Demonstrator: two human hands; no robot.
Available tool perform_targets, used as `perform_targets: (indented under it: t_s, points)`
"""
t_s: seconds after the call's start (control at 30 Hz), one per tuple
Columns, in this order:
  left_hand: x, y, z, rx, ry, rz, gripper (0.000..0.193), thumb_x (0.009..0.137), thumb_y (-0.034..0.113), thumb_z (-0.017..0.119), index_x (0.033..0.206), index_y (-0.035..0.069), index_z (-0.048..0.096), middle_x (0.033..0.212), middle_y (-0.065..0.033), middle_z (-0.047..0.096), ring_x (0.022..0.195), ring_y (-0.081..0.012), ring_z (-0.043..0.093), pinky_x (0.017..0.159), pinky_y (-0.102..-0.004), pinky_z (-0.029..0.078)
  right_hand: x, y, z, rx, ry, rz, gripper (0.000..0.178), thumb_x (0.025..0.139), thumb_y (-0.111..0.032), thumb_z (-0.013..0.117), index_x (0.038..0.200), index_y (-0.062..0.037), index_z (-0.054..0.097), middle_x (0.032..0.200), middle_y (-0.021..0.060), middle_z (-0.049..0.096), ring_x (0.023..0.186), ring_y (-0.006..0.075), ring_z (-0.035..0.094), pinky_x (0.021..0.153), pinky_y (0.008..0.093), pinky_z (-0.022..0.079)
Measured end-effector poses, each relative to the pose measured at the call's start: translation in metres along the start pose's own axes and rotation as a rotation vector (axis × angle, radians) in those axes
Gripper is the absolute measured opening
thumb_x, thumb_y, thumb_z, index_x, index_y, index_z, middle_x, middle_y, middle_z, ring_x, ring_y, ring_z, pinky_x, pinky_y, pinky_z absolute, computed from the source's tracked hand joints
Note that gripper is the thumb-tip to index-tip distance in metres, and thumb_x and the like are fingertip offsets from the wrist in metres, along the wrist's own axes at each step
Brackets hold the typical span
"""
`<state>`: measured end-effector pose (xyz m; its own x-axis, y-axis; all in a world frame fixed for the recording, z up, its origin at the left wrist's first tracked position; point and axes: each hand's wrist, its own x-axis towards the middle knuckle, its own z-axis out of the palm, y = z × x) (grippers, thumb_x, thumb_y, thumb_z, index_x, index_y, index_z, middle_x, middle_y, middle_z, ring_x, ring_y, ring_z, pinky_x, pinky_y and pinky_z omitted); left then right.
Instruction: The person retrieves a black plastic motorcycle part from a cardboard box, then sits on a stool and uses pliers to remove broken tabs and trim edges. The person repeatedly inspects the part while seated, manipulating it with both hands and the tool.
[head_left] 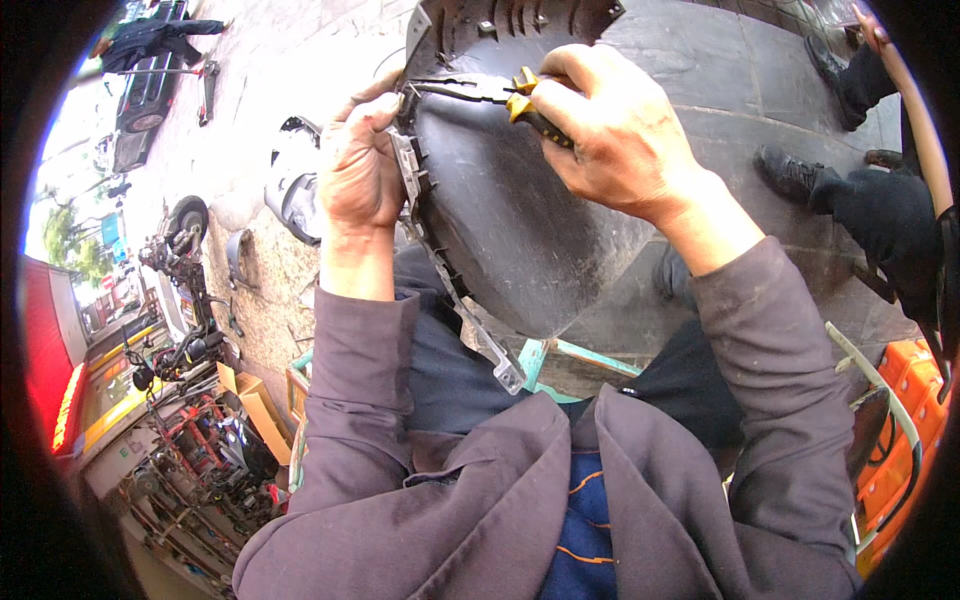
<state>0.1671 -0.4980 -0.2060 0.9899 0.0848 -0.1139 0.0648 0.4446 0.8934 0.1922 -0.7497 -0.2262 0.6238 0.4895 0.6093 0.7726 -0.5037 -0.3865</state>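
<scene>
My right hand (pixel 625 135) is closed around long-nose pliers with yellow and black handles (pixel 536 112). Their jaws point left and meet the upper left edge of a large curved black plastic panel (pixel 505 210). Along that edge runs a narrow grey bracket strip (pixel 478 335) with small clips, its lower end hanging over my lap. Upright beside the edge, my left hand (pixel 362 170) pinches the strip and panel just below the jaw tips; some of its fingers are hidden behind them. What the jaws grip is too small to make out.
A teal frame (pixel 600 358) stands between my legs. At right are another person's legs (pixel 870 205) and an orange plastic object (pixel 905 390). To the left lie a white rounded part (pixel 293 190), a motorcycle (pixel 185 245) and a cardboard box (pixel 262 412). A dark vehicle (pixel 140 120) stands farther off.
</scene>
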Motion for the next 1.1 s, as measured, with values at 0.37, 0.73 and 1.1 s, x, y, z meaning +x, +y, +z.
perform_targets:
  t_s: [0.37,0.73,1.1]
  points:
    - [-0.005,0.007,0.006,0.029,0.051,0.024,0.028,0.084,-0.006,0.061,0.111,-0.006,0.065,0.105,-0.0125,0.069,0.094,-0.0166,0.066,0.090,-0.0269,0.052,0.009,-0.005,-0.012,0.322,-0.121,0.154,0.029,0.069,-0.009,0.072,0.096,-0.0050,0.063,0.090,0.0146,0.060,0.078,0.0361,0.061,0.069,0.0421,0.051]
    - [-0.013,0.012,0.013,0.000,-0.023,0.023,0.025,0.079,-0.003,0.066,0.104,-0.002,0.068,0.101,-0.0102,0.072,0.091,-0.0164,0.066,0.088,-0.0280,0.051,0.024,-0.010,-0.035,0.776,-0.407,0.523,0.016,0.073,-0.007,0.069,0.079,0.0024,0.057,0.062,0.0161,0.048,0.058,0.0150,0.042,0.055,0.0341,0.042]
    - [-0.014,0.013,0.012,0.105,-0.027,0.131,0.024,0.083,-0.003,0.066,0.107,-0.001,0.069,0.099,-0.0078,0.072,0.086,-0.0126,0.066,0.084,-0.0252,0.052,0.020,-0.007,-0.034,1.144,-0.591,0.836,0.018,0.078,-0.012,0.070,0.078,0.0010,0.057,0.067,-0.0019,0.046,0.065,0.0071,0.043,0.055,0.0296,0.037]
